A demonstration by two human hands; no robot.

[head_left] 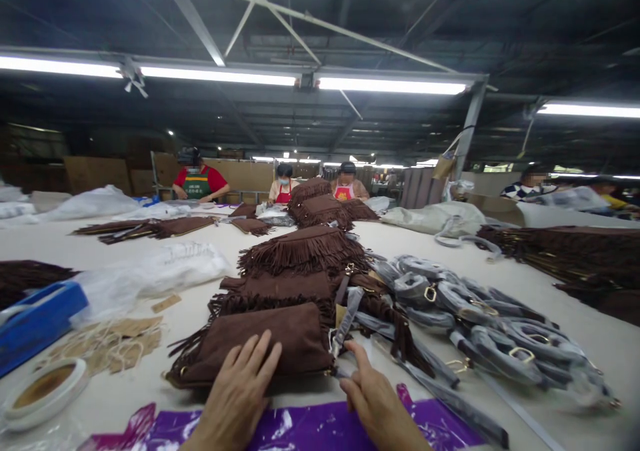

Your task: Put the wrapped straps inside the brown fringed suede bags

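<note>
Brown bag (293, 331) under left hand (239, 384)

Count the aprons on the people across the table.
3: a green apron at left, a red apron near the middle, and a second red apron just right of it. Others may be hidden.

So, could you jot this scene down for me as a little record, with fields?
Left hand: spread on the nearest brown fringed bag
Right hand: by that bag's right end; contact unclear
Behind: more fringed bags
To the right: straps in clear wrapping
To the left: tags with strings, a blue container, a white roll
Nearest edge: shiny purple plastic
Farther off: people in aprons
</note>
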